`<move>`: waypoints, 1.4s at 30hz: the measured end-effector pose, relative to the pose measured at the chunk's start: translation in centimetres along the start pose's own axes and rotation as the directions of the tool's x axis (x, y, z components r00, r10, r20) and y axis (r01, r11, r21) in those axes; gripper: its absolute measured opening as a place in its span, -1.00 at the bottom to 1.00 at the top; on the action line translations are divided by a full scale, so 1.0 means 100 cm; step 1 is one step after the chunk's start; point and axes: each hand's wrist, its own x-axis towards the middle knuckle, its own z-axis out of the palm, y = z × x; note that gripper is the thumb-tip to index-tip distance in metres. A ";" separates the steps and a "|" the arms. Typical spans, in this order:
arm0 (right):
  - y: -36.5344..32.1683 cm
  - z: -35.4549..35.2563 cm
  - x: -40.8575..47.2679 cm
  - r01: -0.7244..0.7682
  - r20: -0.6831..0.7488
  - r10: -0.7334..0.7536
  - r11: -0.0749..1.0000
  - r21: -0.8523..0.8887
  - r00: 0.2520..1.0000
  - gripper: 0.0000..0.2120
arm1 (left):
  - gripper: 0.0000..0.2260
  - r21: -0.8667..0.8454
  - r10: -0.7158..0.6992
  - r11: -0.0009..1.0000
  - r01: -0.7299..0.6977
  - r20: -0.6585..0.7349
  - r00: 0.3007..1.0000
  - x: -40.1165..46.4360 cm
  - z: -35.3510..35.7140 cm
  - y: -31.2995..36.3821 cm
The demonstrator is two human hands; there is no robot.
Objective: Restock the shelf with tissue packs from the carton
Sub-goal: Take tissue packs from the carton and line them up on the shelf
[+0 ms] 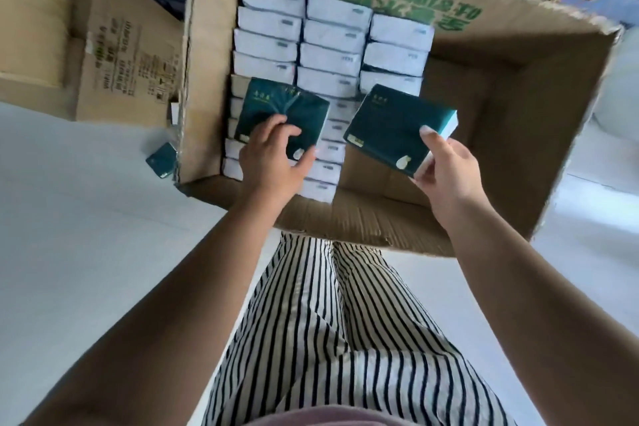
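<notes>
Over the open carton (221, 55), the left hand (273, 156) grips one green tissue pack (276, 111) and the right hand (446, 173) pinches another green pack (390, 128).

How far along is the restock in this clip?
Done: the carton's right side is already empty. In hand: the left hand and right hand each hold a green pack. Left: three rows of packs remain; the shelf is out of view.

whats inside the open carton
Inside the carton, three columns of tissue packs stand on edge, white sides up. The right part shows bare cardboard floor. Anything beneath the packs is hidden.
</notes>
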 end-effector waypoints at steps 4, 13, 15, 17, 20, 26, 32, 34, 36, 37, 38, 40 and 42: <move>0.007 -0.006 0.001 -0.009 0.040 0.010 0.999 -0.043 0.999 -0.89 | -0.57 -0.200 -0.107 0.974 0.103 -0.007 0.994 0.010 -0.012 -0.001; 0.008 0.019 0.004 -0.083 0.185 0.100 0.992 -0.098 0.978 -0.93 | -0.51 -0.386 -0.578 0.692 0.610 0.210 0.789 0.037 -0.031 -0.024; 0.006 0.023 0.007 -0.106 0.168 0.109 0.994 -0.029 0.980 -0.95 | -0.57 -0.394 -0.584 0.659 0.641 0.270 0.766 0.041 -0.028 -0.024; 0.000 0.021 0.005 -0.123 0.152 0.119 0.992 0.016 0.981 -0.93 | -0.67 -0.421 -0.572 0.628 0.655 0.320 0.755 0.044 -0.031 -0.024; -0.017 0.011 -0.004 -0.112 0.196 0.104 0.993 0.029 0.975 -0.94 | -0.68 -0.499 -0.510 0.571 0.652 0.408 0.758 0.048 -0.048 -0.018; -0.064 -0.021 -0.039 0.033 0.222 -0.055 0.994 0.101 0.974 -0.78 | -0.79 -0.606 -0.319 0.562 0.563 0.469 0.824 0.062 -0.103 0.034; -0.108 -0.063 -0.081 0.259 0.201 -0.312 0.933 0.251 0.929 -0.71 | -0.65 -0.664 -0.193 0.606 0.438 0.411 0.891 0.079 -0.152 0.107; -0.117 -0.080 -0.095 0.309 0.186 -0.367 0.909 0.281 0.911 -0.74 | -0.69 -0.670 -0.127 0.645 0.368 0.382 0.916 0.077 -0.163 0.132; -0.124 -0.106 -0.110 0.353 0.137 -0.410 0.882 0.312 0.902 -0.78 | -0.76 -0.688 -0.067 0.650 0.323 0.372 0.926 0.074 -0.171 0.164; -0.126 -0.123 -0.117 0.378 0.116 -0.435 0.866 0.328 0.893 -0.79 | -0.79 -0.712 -0.025 0.632 0.307 0.377 0.926 0.071 -0.173 0.183; -0.127 -0.137 -0.122 0.406 0.102 -0.461 0.849 0.338 0.881 -0.80 | -0.80 -0.739 0.018 0.609 0.290 0.378 0.925 0.068 -0.173 0.199; -0.129 -0.170 -0.128 0.455 0.077 -0.515 0.810 0.371 0.854 -0.80 | -0.80 -0.768 0.072 0.591 0.246 0.354 0.932 0.056 -0.172 0.233; -0.128 -0.208 -0.133 0.491 0.056 -0.556 0.773 0.402 0.829 -0.81 | -0.78 -0.798 0.104 0.563 0.214 0.326 0.940 0.037 -0.161 0.269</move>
